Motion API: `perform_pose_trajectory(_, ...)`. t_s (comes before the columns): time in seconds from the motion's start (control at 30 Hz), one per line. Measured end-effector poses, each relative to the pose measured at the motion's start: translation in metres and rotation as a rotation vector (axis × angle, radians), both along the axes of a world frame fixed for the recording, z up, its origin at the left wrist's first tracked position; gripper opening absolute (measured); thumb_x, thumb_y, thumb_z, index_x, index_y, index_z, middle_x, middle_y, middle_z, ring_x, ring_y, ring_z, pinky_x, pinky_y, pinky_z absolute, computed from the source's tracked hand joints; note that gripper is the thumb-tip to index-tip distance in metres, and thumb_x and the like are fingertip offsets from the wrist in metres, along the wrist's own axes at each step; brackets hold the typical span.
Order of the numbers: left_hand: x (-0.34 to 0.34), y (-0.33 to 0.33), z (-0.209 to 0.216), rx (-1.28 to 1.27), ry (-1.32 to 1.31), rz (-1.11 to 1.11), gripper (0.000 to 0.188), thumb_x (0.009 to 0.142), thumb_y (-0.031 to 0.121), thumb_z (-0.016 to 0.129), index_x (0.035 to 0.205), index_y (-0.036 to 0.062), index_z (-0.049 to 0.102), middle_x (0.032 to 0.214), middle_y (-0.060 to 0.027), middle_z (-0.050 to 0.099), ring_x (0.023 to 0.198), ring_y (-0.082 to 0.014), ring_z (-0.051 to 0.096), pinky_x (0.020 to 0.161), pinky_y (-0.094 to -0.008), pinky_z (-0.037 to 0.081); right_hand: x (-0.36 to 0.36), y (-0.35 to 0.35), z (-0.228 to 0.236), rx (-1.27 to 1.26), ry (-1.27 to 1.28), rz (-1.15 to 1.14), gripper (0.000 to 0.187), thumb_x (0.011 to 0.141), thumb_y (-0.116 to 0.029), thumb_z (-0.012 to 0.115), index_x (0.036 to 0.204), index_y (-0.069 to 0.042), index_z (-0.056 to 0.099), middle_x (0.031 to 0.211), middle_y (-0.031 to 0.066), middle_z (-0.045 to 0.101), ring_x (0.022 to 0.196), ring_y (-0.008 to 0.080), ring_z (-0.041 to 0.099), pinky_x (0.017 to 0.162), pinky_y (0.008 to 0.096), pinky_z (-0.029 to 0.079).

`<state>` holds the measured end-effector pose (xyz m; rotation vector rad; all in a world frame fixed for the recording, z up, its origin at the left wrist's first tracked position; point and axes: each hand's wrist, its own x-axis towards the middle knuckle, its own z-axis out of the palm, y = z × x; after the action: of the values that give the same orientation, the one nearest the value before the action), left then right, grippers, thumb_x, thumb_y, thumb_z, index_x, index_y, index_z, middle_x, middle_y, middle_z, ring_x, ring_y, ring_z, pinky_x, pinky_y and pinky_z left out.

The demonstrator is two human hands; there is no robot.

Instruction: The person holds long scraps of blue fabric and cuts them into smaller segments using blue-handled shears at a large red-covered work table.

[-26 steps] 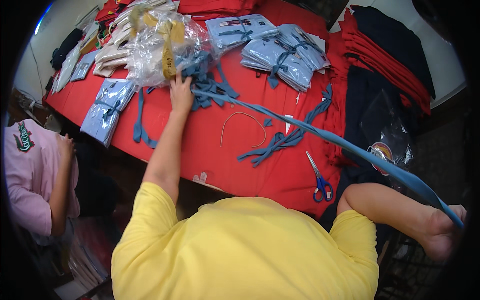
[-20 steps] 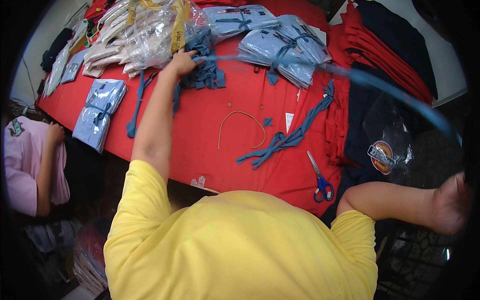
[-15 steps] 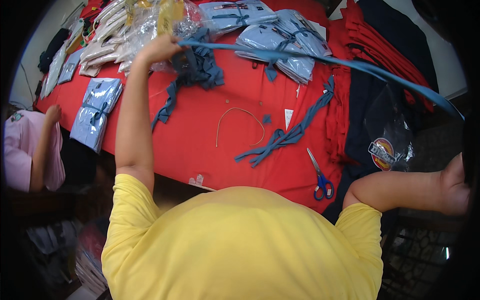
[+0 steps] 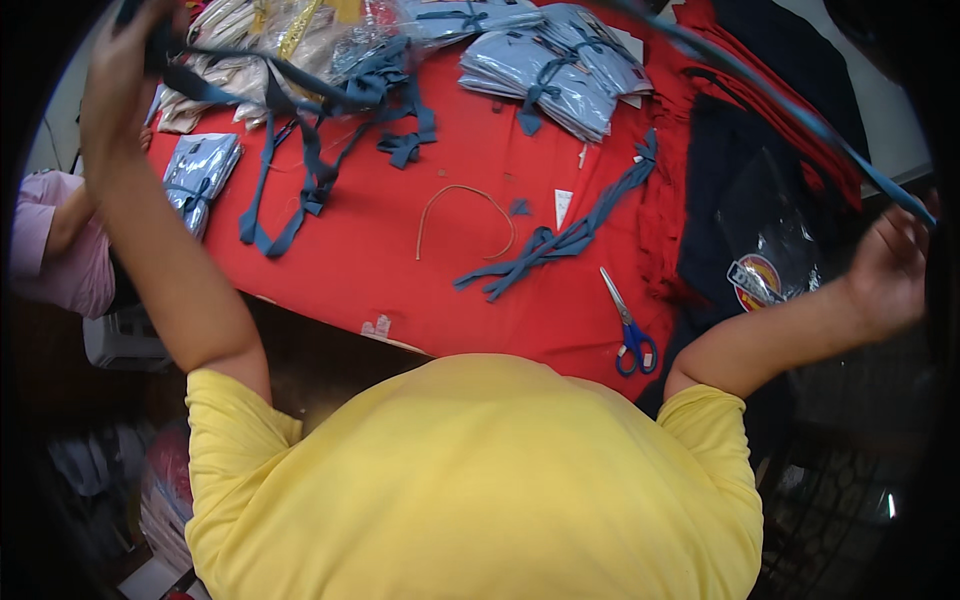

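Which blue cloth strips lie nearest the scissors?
The long, loosely crossed bunch beside the scissors; the others are tied round packs, in the tangle farther left, or stretched to the right hand.

Right of frame, a round red-and-yellow emblem (image 4: pixel 757 283), lettered across, shows on a clear plastic bag (image 4: pixel 778 222)! Right of centre, a white slip (image 4: pixel 563 207) on red cloth (image 4: pixel 380 235), its marks too small; lower down, a white sticker (image 4: pixel 647 359) on blue-handled scissors (image 4: pixel 627 335).

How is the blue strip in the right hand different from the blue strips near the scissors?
The held strip stretches through the air; the other strips lie on the red table. The held strip runs fairly straight; the other strips overlap. All are blue, long and narrow.
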<state>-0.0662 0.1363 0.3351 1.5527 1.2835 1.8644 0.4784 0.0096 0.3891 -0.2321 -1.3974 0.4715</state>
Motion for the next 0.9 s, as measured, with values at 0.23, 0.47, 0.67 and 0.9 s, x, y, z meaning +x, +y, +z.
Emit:
perform_pose_trajectory(0.23,-0.011,-0.076,-0.132,-0.749,0.429,-0.479,0.018,0.077,0.009,0.057,0.09,0.0046,0.069,0.071,0.0013,0.061,0.063,-0.0048,0.05,0.057,-0.0209,0.039,0.048,0.073,-0.106,-0.567,0.158,-0.032,0.016,0.091,-0.011,0.057,0.101,0.001,0.058,0.088,0.0145,0.064,0.07,0.0161,0.062,0.06,0.0253,0.053)
perform_pose_trajectory(0.47,-0.009,-0.144,-0.208,-0.887,0.291,-0.546,0.009,0.07,0.003,0.071,0.079,0.0008,0.069,0.082,-0.0039,0.061,0.086,-0.013,0.055,0.077,-0.0264,0.042,0.046,0.095,-0.186,-0.956,0.039,-0.259,0.013,0.09,-0.008,0.058,0.1,0.0,0.057,0.079,0.0097,0.063,0.061,0.0124,0.06,0.053,0.0223,0.052)
perform_pose_trajectory(0.67,0.014,-0.156,-0.23,-0.957,0.823,-0.499,0.022,0.067,0.021,0.077,0.084,0.0084,0.07,0.087,-0.0041,0.061,0.095,-0.025,0.053,0.089,-0.0382,0.037,0.065,0.179,-0.213,-1.167,-0.406,-0.574,0.011,0.084,-0.002,0.057,0.093,0.005,0.059,0.076,0.0117,0.063,0.06,0.0201,0.066,0.052,0.0271,0.057)
perform_pose_trajectory(0.9,0.107,-0.159,-0.247,-0.644,1.029,-0.299,0.036,0.068,0.031,0.075,0.092,0.007,0.063,0.091,-0.0082,0.058,0.093,-0.0273,0.053,0.081,-0.039,0.04,0.063,0.242,-0.262,-1.279,-0.949,-0.992,0.014,0.08,-0.01,0.06,0.092,-0.005,0.065,0.071,0.0128,0.067,0.059,0.021,0.068,0.056,0.031,0.055)
